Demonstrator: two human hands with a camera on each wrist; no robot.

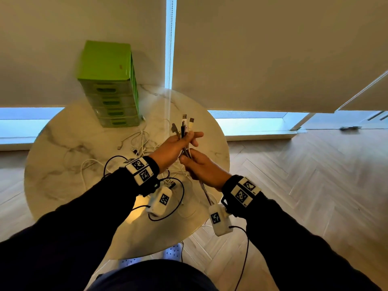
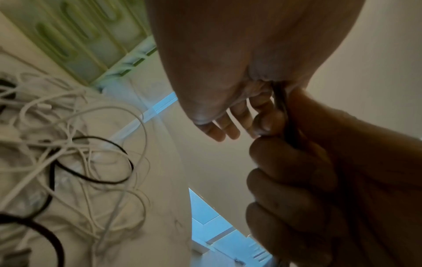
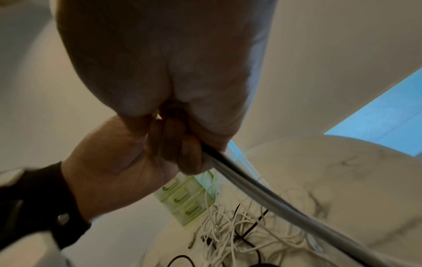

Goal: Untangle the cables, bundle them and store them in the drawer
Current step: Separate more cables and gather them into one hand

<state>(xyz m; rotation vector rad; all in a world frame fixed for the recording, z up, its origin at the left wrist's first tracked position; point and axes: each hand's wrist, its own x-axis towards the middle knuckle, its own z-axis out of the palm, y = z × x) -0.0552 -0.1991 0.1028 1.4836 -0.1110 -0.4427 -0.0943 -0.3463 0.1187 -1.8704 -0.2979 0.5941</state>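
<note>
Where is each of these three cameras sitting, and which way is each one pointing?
Head: on the head, looking down at the marble table; both sleeves and hands show.
Left wrist: under the left hand, looking along it; right hand shows too.
Right wrist: under the right hand, looking toward the left hand.
All three share the gripped cables, loose cable tangle and green drawer unit.

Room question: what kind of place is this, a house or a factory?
Probably a room in a home or a small office. A round marble table stands on herringbone wood floor by windows with roller blinds, and green desktop drawers sit on it.
</note>
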